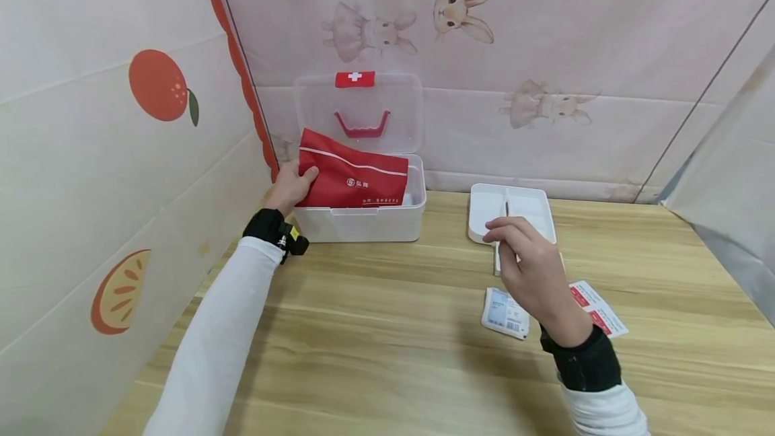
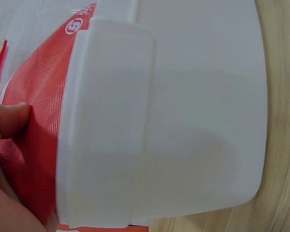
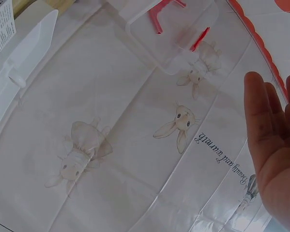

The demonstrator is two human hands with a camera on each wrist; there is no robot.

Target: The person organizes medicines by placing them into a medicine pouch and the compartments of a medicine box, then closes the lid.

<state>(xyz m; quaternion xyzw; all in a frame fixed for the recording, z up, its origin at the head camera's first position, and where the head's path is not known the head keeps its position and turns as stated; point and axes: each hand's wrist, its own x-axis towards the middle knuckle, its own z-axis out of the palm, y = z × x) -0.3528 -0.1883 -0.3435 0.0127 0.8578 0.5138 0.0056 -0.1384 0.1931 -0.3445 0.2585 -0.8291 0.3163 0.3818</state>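
the left hand [image 1: 292,187] grasped the left end of a red pouch [image 1: 354,177] in its fingers; the pouch stuck up from a white box [image 1: 360,226], left of the frame's centre. at centre right, the right hand [image 1: 535,278] hung, fingers loosely bent, gripping nothing, near a white tray [image 1: 534,206].

The head camera looks forward and down across the table [image 1: 375,328]. Left wrist faces the white box [image 2: 203,121] up close; right wrist faces the backdrop [image 3: 120,145] from farther off, sharing the clear lid [image 3: 174,48], at frame top, with head.
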